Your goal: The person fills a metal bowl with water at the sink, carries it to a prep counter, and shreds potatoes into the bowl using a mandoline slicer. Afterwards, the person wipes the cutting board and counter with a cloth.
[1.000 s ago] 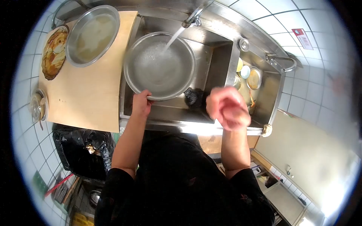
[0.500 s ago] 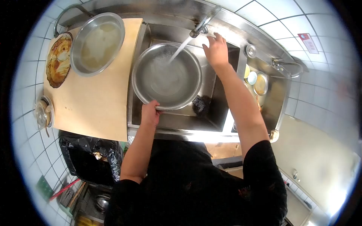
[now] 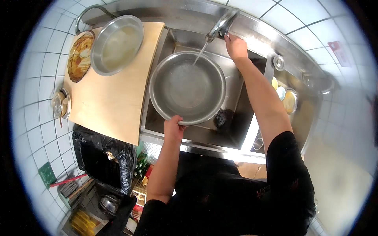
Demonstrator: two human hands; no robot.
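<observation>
The left hand (image 3: 173, 129) does best with a firm but light grip on the near rim, enough to hold the metal basin (image 3: 217, 96) level without tipping the water toward the body. Just right of that hand, a dark scrubber (image 3: 221, 118) lies beside the basin in the sink (image 3: 236, 131); it pays not to let the base ride up on it. Beyond the basin, the right hand (image 3: 237, 48) calls for small, measured finger pressure on the tap knob (image 3: 223, 33), with no pull on the faucet (image 3: 215, 29). The thin water stream (image 3: 201, 53) should fall well inside the far rim, as it does here.

As for pose, the left hand is closed on the rim, thumb over the edge, its forearm rising from the body with the elbow bent. The basin sits directly ahead of it. The right arm reaches farther forward, slanting inward, wrist to the right of the stream; its fingers are bent at the knob, though how fully they close around it cannot be told. Ahead and left of the left hand, a second basin (image 3: 138, 44) of cloudy liquid stands on the tabletop (image 3: 106, 94).
</observation>
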